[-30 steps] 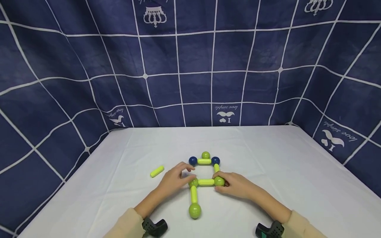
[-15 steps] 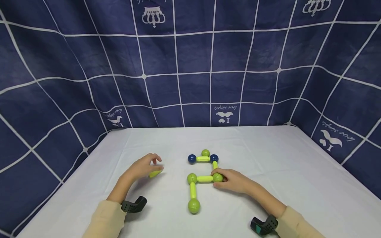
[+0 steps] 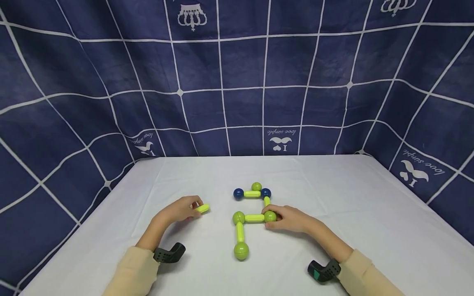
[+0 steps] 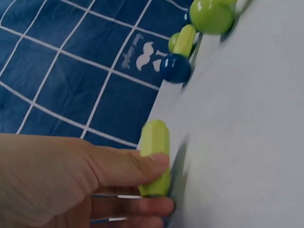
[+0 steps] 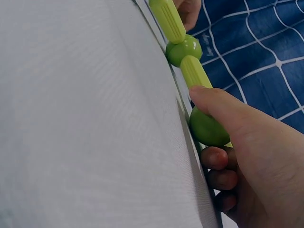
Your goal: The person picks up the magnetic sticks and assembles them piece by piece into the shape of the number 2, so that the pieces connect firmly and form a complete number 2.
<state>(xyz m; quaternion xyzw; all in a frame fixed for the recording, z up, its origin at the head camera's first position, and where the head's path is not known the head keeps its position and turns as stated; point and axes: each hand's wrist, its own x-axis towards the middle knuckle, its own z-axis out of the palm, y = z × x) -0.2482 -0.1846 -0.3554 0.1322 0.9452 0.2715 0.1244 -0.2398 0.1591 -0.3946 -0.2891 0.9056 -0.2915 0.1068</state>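
Observation:
My left hand [image 3: 180, 209] pinches a loose yellow-green magnetic rod [image 3: 203, 208] between thumb and fingers, left of the built shape. In the left wrist view the rod [image 4: 155, 135] stands out past the thumb, near the white cloth. My right hand [image 3: 290, 219] holds a green ball [image 3: 270, 216] at the shape's right corner, thumb and fingers curled around it. A rod [image 3: 254, 218] joins that ball to another green ball [image 3: 238, 217]. From there one more rod [image 3: 240, 232] runs to the nearest green ball [image 3: 241, 250].
Farther back, a rod [image 3: 252, 193] links a left blue ball [image 3: 238, 193] and a right blue ball [image 3: 266, 193], with a small green ball [image 3: 256, 186] behind. White cloth [image 3: 326, 185] covers the table. A navy checked curtain [image 3: 244, 107] surrounds its back and sides.
My left hand has left the shape's left green ball, moved left and picked up the loose rod, now shifted slightly right. My right hand keeps its hold on the corner ball.

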